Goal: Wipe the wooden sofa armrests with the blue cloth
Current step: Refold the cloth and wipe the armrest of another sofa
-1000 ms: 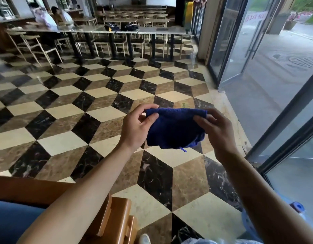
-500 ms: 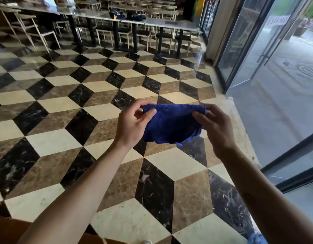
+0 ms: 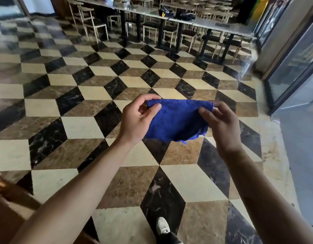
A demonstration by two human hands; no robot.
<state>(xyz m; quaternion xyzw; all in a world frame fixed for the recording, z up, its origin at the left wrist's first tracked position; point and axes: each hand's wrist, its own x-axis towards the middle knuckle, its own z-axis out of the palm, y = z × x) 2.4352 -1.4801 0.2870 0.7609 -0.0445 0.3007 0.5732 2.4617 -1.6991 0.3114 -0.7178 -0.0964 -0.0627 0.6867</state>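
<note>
Gone from view is the wooden armrest that sat at the bottom left a second ago; only a blurred brown edge (image 3: 4, 189) shows there now, and I cannot tell what it is. The cloth (image 3: 177, 120) has barely shifted between the hands, and it is held up at chest height over the floor (image 3: 92, 124), touching nothing else.

Left hand (image 3: 137, 118) pinches the cloth's upper left corner, thumb and forefinger curled on the fabric. Right hand (image 3: 221, 122) pinches the upper right corner the same way, so the top hem is pulled taut and the rest hangs in a loose fold with a small tag dangling below.

By my reading this is preparation: the cloth is being spread or refolded, and no wiping has begun. With the head turned away from the sofa, the person will likely have to turn back to it.

A white shoe (image 3: 162, 225) steps onto the tiles at the bottom. Farther off stands a long table (image 3: 221, 23) with pale chairs (image 3: 89, 20) tucked around it and dark bags (image 3: 166, 11) on top. Glass doors (image 3: 296, 57) line the right side. Nothing stands between hands and cloth; the armrests are simply out of view.
</note>
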